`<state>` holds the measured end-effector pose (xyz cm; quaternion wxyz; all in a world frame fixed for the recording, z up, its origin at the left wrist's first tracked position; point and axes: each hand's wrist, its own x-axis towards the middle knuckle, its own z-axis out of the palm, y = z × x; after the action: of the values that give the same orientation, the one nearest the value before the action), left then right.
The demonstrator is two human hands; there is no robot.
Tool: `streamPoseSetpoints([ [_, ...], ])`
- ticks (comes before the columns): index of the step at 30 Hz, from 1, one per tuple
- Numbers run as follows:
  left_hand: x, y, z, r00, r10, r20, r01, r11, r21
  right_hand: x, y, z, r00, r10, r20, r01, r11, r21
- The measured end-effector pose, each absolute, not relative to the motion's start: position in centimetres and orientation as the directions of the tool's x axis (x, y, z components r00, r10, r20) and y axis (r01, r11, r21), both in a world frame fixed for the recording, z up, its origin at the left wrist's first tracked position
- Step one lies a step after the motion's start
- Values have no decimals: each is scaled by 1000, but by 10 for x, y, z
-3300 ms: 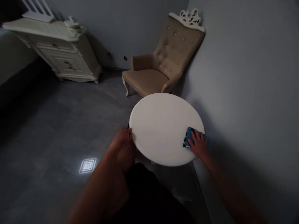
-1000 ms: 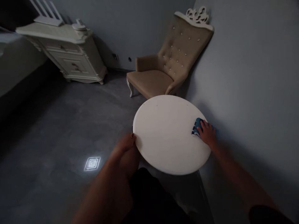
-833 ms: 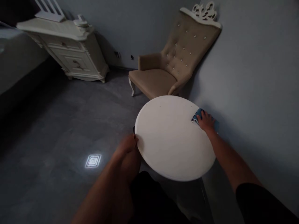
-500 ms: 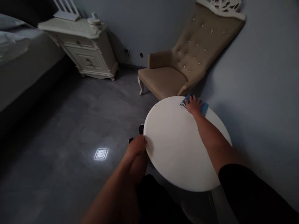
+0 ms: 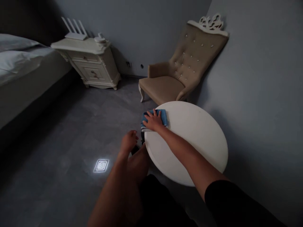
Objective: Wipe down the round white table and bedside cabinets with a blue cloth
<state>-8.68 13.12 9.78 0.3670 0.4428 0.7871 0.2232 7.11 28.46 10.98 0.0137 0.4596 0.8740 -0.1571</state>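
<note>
A folded blue cloth (image 5: 163, 115) with a pale underside lies at the far left rim of the round white table (image 5: 189, 135), partly overhanging the edge. My right hand (image 5: 153, 121) presses flat on top of it, fingers spread apart. Left of the table, just off its rim, my left hand (image 5: 129, 141) hangs in the air. Its fingers are loosely bent with some space between them, and nothing shows in them. A small dark speck is on the far part of the tabletop.
A tan tufted armchair (image 5: 163, 86) stands behind the table, by the grey wall. Further back left is a white nightstand (image 5: 94, 67) bearing a router (image 5: 75, 36). A bed (image 5: 30, 72) is at the left. A bright square patch (image 5: 101, 165) shows on the floor.
My right hand has slid the cloth left across the tabletop from the far right side to the left rim. My left hand has let go of the table edge and moved slightly left.
</note>
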Motion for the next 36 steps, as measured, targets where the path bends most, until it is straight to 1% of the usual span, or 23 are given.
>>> streamPoseSetpoints([
  [2,-92,127,103,-470,818,-332,407,534,741,76,240,112,-650,746,-143,748,597,-289],
  [3,-93,125,105,-506,800,-324,357,536,765,82,216,113,-684,717,-138,719,628,-299],
  [6,-88,121,104,-512,790,-338,298,532,792,116,140,117,-746,650,-147,657,682,-321],
  [11,-74,116,96,-470,816,-337,324,514,794,216,29,122,-785,591,-186,612,694,-380],
  [12,-72,115,96,-461,821,-338,330,512,793,241,15,121,-772,601,-207,629,678,-379],
  [14,-68,111,98,-436,835,-336,335,497,800,292,-4,118,-704,665,-248,707,621,-338],
  [17,-62,108,102,-378,863,-335,347,468,813,370,-8,109,-525,815,-245,849,484,-209],
  [20,-55,109,104,-335,876,-347,380,462,801,437,18,100,-340,929,-148,940,328,-96],
  [23,-49,115,102,-306,887,-346,427,452,783,481,72,96,-191,979,-69,981,190,-28],
  [26,-47,123,97,-274,894,-355,497,447,744,499,144,98,-77,996,-43,997,78,25],
  [28,-47,127,94,-236,896,-376,576,441,688,499,196,102,-12,999,-40,999,14,50],
  [31,-47,133,93,-105,875,-472,737,387,554,484,270,107,99,994,-54,993,-96,63],
  [33,-47,138,95,-29,841,-541,806,340,485,467,314,107,175,982,-74,983,-170,65],
  [36,-46,145,101,-10,807,-591,842,326,430,432,369,102,222,972,-82,974,-219,52],
])
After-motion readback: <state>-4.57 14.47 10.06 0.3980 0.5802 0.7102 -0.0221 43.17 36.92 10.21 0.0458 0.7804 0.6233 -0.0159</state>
